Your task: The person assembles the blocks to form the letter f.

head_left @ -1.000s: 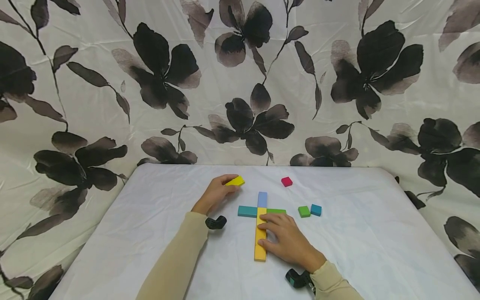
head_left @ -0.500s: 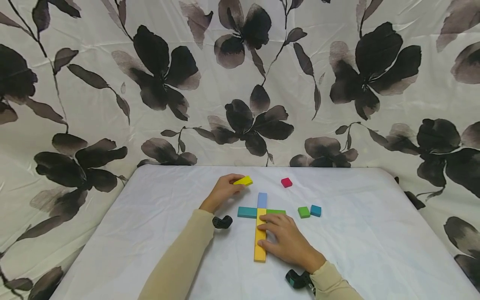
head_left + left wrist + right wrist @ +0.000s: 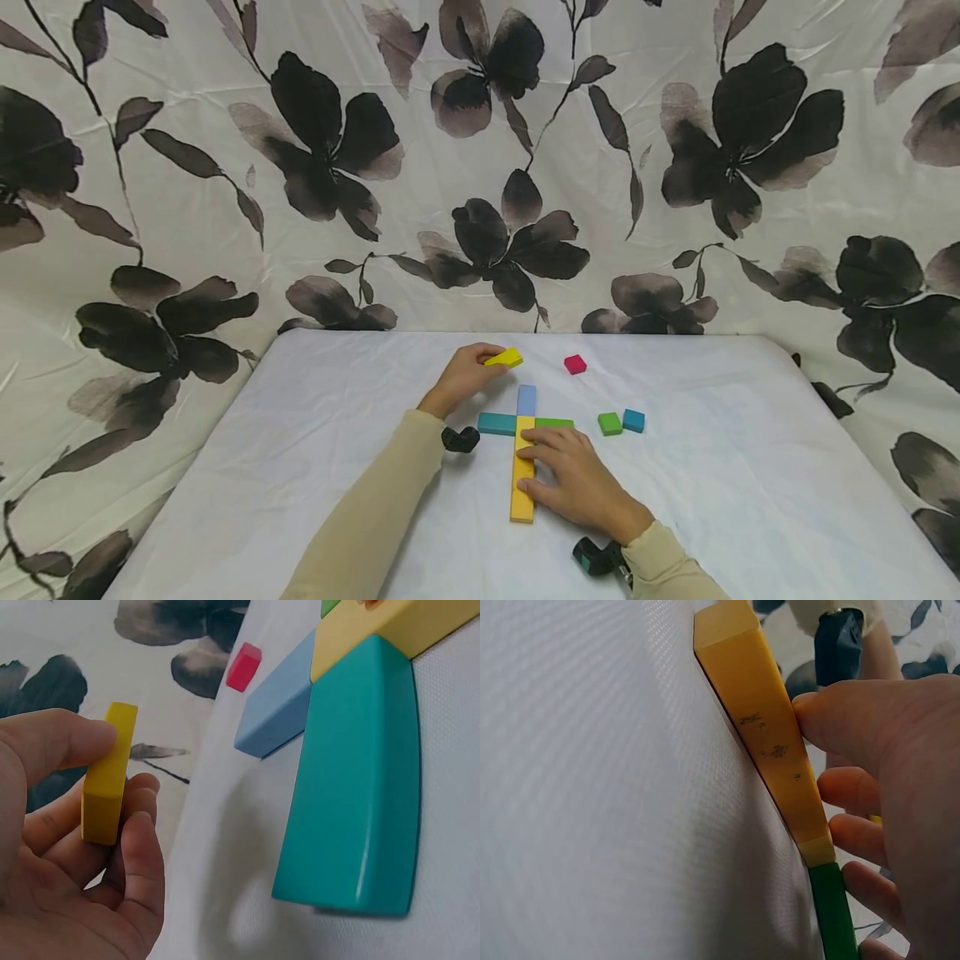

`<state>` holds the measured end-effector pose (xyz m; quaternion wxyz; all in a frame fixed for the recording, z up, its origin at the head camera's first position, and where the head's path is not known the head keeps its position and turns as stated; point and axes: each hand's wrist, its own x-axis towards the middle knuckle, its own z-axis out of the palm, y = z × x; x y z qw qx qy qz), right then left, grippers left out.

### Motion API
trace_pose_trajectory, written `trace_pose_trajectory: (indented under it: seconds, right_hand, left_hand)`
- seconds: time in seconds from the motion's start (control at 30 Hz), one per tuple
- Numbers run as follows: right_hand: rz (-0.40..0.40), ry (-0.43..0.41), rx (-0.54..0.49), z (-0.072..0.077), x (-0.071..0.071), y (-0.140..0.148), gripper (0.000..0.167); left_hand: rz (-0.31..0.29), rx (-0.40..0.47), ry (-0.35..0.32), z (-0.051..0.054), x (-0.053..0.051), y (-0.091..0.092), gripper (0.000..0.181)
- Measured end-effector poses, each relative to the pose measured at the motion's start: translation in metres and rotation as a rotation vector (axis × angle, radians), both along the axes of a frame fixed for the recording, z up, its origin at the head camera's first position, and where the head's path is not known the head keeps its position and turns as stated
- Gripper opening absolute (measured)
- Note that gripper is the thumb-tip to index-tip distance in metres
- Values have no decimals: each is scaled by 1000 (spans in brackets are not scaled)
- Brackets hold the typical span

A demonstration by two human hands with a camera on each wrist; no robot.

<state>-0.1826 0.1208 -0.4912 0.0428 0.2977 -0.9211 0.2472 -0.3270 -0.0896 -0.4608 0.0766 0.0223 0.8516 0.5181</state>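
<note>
left fingers (image 3: 142, 859) pinch a yellow block (image 3: 107, 784), which could drop if they loosen; right fingers (image 3: 849, 791), relaxed on the orange block (image 3: 769, 731) beneath, could skew it by sliding.

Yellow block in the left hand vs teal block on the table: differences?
The yellow block is pinched in the left hand; the teal block lies on the table. The yellow block is clear of other blocks; the teal block abuts the long orange-yellow strip. Head view: the yellow block slants, the teal block runs straight across. Both are elongated.
</note>
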Motion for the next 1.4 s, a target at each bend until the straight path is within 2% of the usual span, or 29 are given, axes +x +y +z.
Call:
trace_pose_trajectory:
  seconds: [0.33, 0.63, 0.97, 1.17, 1.4]
  right_hand:
    - [-9, 1, -5, 1, -1, 4, 42]
    - [9, -9, -29, 0, -2, 1, 40]
    - [14, 31, -42, -4, -1, 1, 38]
    - [12, 23, -36, -3, -1, 0, 38]
    - [15, 37, -42, -3, -2, 1, 36]
  left_hand:
    - [-33, -34, 29, 3, -3, 11, 37]
    - [-17, -44, 35, 4, -4, 16, 38]
    - [-26, -110, 95, 1, -8, 31, 34]
    - [-12, -135, 87, 1, -8, 37, 34]
    - [-13, -123, 56, 2, -11, 42, 32]
